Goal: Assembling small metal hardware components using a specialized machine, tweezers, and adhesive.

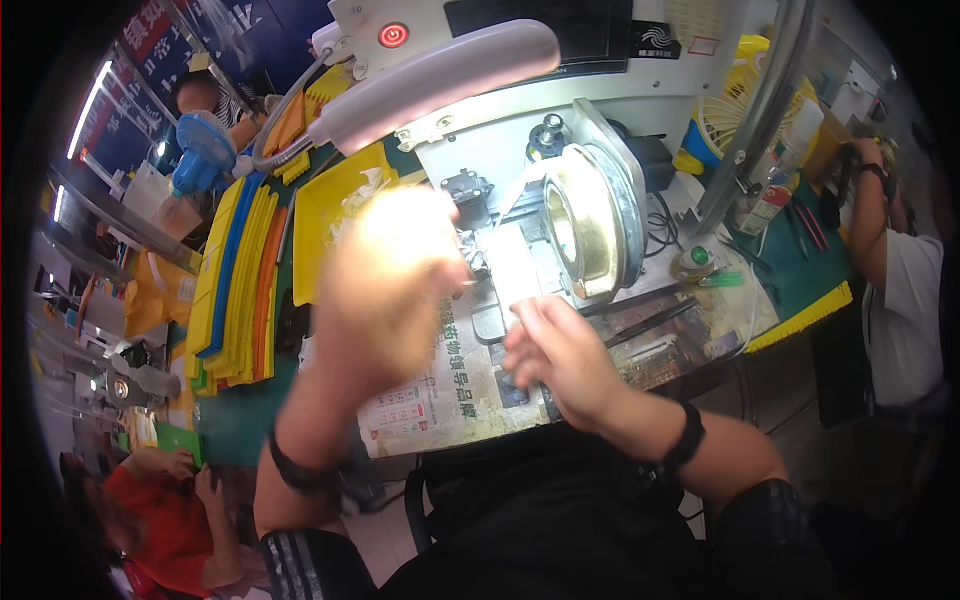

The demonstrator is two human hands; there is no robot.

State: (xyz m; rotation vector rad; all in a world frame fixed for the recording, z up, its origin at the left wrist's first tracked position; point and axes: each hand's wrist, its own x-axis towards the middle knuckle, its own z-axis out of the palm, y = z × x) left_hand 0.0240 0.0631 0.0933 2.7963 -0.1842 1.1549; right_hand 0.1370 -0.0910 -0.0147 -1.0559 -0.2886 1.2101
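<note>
A bench machine with a large metal-rimmed reel [602, 225] stands in front of me, and a pale strip [515, 200] runs beside the reel. My left hand [390, 270] hovers left of the machine's small dark mechanism [468, 192], raised, overexposed and smeared by motion; its fingers cannot be read. My right hand [565, 355] is at the near end of the bright metal plate [514, 265] below the reel. Its fingers are curled in with the tips close together; whatever lies between them is too small or hidden to make out.
A lamp [440, 85] hangs over the machine. Left are a yellow tray [308, 225] of pale scraps, stacked coloured trays [235, 285] and a blue fan [203, 150]. Right are a metal post [760, 120], a yellow fan [745, 115] and a green-capped bottle [696, 260]. Other people sit on both sides.
</note>
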